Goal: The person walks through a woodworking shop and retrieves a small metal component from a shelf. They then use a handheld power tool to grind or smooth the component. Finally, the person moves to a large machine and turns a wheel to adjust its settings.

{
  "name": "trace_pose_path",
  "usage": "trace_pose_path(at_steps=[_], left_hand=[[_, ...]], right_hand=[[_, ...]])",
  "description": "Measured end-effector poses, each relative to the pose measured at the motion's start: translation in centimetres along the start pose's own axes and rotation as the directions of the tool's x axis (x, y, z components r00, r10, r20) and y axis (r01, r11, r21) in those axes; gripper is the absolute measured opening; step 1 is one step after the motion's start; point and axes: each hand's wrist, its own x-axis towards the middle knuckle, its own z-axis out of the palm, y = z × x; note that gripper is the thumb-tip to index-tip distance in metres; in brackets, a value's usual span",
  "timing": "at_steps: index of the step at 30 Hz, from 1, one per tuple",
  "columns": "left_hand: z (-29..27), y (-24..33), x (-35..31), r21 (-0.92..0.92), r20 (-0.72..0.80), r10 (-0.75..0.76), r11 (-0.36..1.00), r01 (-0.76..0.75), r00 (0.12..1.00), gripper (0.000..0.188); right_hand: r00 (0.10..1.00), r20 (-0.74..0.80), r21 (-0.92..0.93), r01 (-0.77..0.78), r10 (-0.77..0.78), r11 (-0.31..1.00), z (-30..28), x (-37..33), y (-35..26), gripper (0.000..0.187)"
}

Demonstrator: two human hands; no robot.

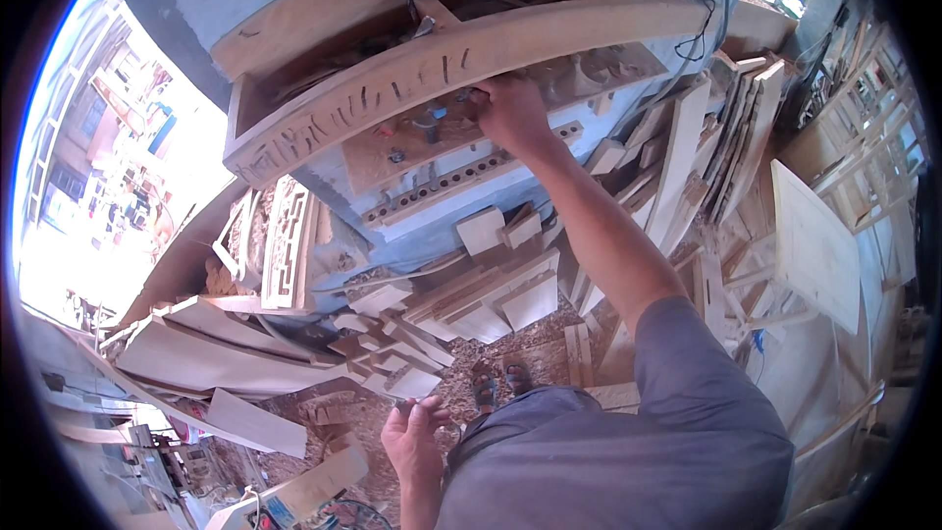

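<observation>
My right arm stretches up to a wall-mounted wooden shelf [368, 169], which holds small loose parts. There my right hand [510, 116] is closed, its fingertips at small dark items under the long wooden box [549, 31]; whatever it pinches is too small to name. A small blue piece [435, 112] and a small metal part [395, 154] lie to the left of that hand. Low in front of my body, my left hand [417, 437] has its fingers curled together around something small and dark that I cannot make out.
Below the shelf runs a wooden strip with a row of holes [461, 177]. Cut boards [491, 309] lean and lie stacked beneath it. Carved panels [287, 250] stand left, and a pale flat panel [814, 240] leans right. Wood shavings [363, 422] cover the floor around my feet.
</observation>
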Motion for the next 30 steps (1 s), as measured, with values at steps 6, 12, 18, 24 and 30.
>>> trace_pose_path(at_steps=[6, 12, 18, 24, 30], left_hand=[[0.2, 0.3, 0.1, 0.017, 0.011, -0.001, 1.0, 0.001, 1.0, 0.018], [-0.7, 0.5, 0.1, 0.065, -0.019, 0.004, 0.998, -0.003, 1.0, 0.019], [-0.6, 0.7, 0.7, 0.019, 0.037, -0.043, 0.999, 0.043, 0.998, 0.02], [0.9, 0.4, 1.3, 0.226, 0.067, 0.02, 0.973, -0.035, 0.998, 0.028], [2.9, 0.2, 2.1, 0.312, 0.209, -0.052, 0.95, -0.016, 0.976, 0.038]], right_hand=[[0.986, -0.122, 0.158, -0.096, 0.116, 0.983, -0.4, -0.3, -0.2, 0.013], [0.922, -0.373, 0.253, -0.007, 0.104, 0.968, -1.6, -3.9, -2.3, 0.016], [0.861, 0.16, 0.375, -0.506, 0.484, 0.776, -1.9, -17.9, -5.8, 0.013], [0.484, 0.852, 0.338, -0.8, 0.201, 0.495, -3.1, -28.5, -12.3, 0.018], [0.388, 0.902, 0.43, -0.84, -0.189, 0.33, -5.4, -29.6, -15.2, 0.026]])
